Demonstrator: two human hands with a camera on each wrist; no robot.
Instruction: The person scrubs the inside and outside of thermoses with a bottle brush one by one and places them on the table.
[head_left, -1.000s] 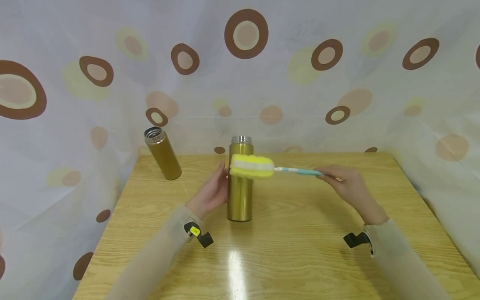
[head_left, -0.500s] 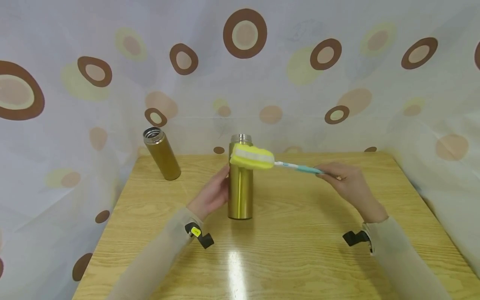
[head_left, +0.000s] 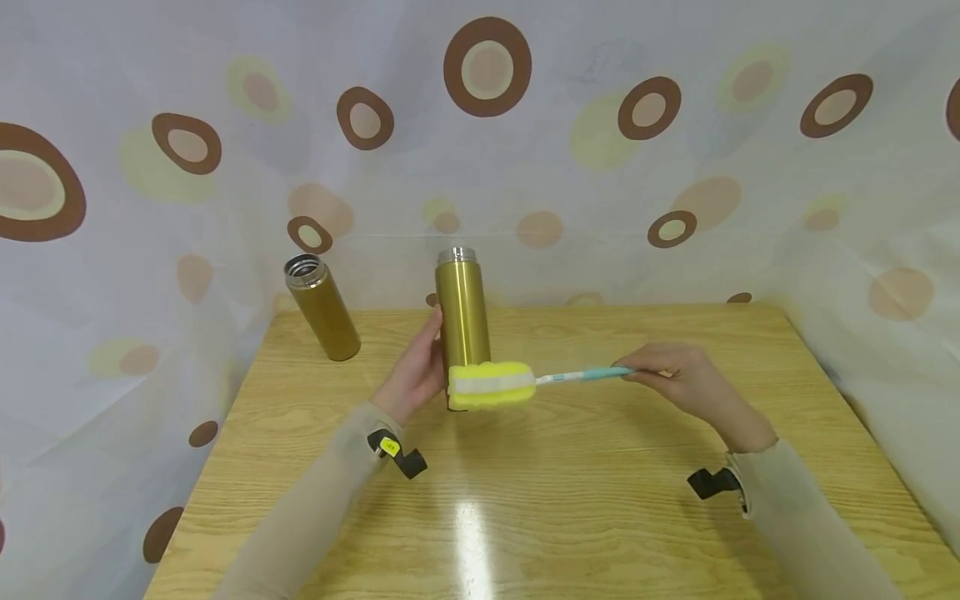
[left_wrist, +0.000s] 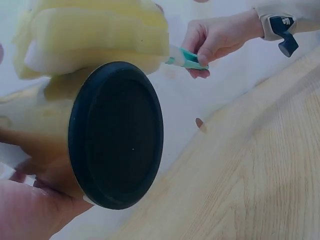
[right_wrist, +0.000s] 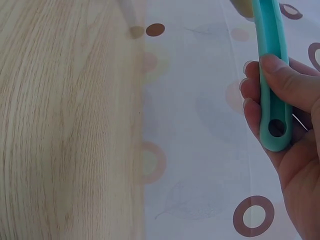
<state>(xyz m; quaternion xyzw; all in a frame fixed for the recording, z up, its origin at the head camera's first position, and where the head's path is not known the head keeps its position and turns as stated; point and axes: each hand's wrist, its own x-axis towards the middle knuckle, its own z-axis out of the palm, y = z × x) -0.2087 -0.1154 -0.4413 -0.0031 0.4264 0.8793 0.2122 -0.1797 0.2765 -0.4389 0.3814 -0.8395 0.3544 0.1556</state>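
Observation:
My left hand (head_left: pixel 415 371) grips a gold metal thermos bottle (head_left: pixel 461 308) from its left side. The bottle has no lid, leans slightly left at the top, and shows its dark round base (left_wrist: pixel 117 135) in the left wrist view. A sponge bottle brush (head_left: pixel 491 385), yellow and white, lies across the front of the bottle's lower part. My right hand (head_left: pixel 678 379) pinches the end of its teal handle (right_wrist: pixel 272 100), thumb on top and fingers behind. Some of my left fingers are hidden behind the bottle.
A second gold bottle (head_left: pixel 324 308), also without a lid, stands upright at the back left of the wooden table (head_left: pixel 600 500). Behind the table hangs a pale curtain (head_left: pixel 570 50) with brown rings.
The brush went up the bottle, then down to its lower part. My left hand has raised the bottle and tipped its top to the left. The second bottle stays put.

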